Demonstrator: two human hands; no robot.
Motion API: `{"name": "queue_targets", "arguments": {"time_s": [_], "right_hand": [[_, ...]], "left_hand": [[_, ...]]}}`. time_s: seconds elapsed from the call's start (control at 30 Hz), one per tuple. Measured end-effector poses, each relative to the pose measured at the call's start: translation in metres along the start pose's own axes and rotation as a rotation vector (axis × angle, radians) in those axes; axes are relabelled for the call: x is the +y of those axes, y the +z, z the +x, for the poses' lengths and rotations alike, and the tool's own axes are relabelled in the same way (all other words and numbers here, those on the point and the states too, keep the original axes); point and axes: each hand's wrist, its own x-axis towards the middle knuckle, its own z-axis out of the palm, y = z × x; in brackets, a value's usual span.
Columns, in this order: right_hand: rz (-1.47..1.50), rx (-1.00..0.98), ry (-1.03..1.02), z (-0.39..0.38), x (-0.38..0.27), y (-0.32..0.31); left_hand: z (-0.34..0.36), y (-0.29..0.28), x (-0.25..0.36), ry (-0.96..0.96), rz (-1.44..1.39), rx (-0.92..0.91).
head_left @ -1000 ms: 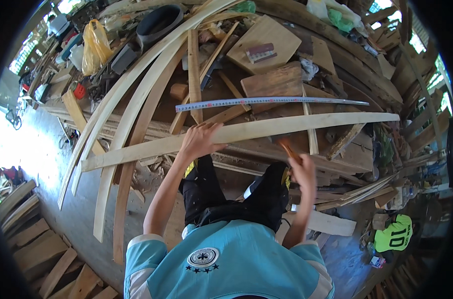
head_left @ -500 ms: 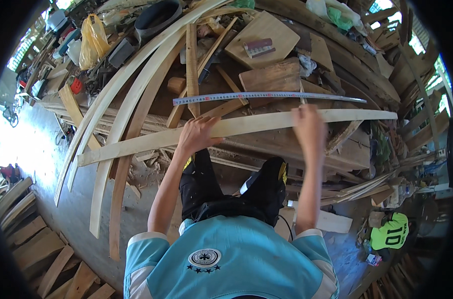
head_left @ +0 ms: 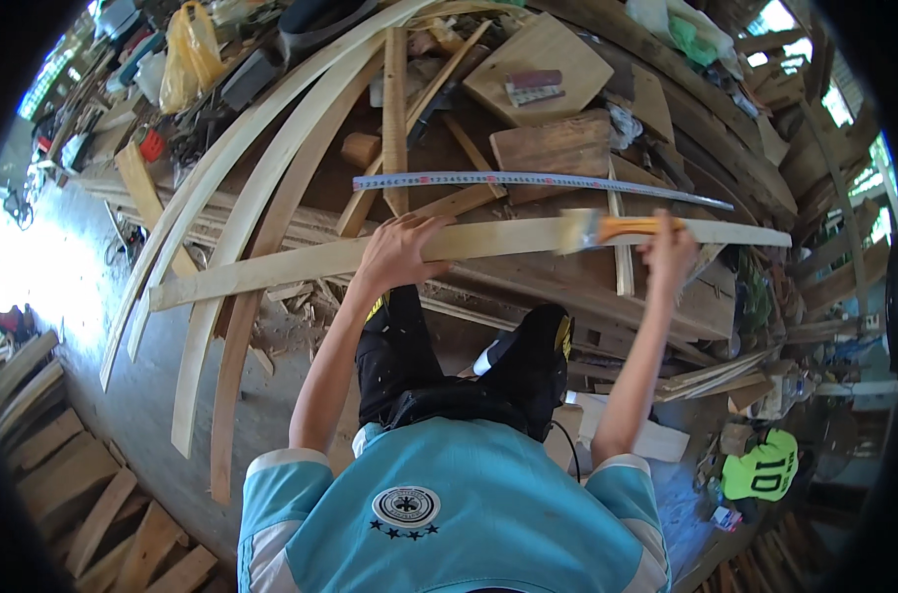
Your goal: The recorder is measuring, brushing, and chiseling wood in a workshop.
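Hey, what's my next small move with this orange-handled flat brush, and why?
Probably a light stroke along the long pale wooden strip with the orange-handled flat brush: its bristles are over the strip, your right hand has the handle, and your left hand holds the strip farther left.

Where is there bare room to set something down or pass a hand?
Bare floor shows at left, between the bowed wooden strips and the stacked timber. A narrow patch of bench lies nearer than the pale plank, between the left hand and a pale stick. Crowded: the far left, around the yellow plastic bag.
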Motion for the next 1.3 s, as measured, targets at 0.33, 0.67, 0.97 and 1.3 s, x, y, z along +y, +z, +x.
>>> {"name": "queue_targets", "arguments": {"time_s": [0.33,0.67,0.97,1.3], "right_hand": [[-0.434,-0.343,-0.86,-0.093,-0.066,0.056],[0.217,-0.932,-0.843,-0.132,-0.085,0.077],[-0.073,-0.218,-0.586,-0.011,0.046,0.098],[-0.255,-0.215,-0.87,-0.006,0.045,0.107]], "left_hand": [[-0.007,-0.007,-0.006,0.164,-0.196,0.204],[-0.07,-0.017,0.026,-0.334,-0.15,0.574],[-0.191,-0.132,-0.119,-0.868,0.69,0.572],[-0.084,-0.046,-0.003,-0.645,-0.887,0.447]]}}
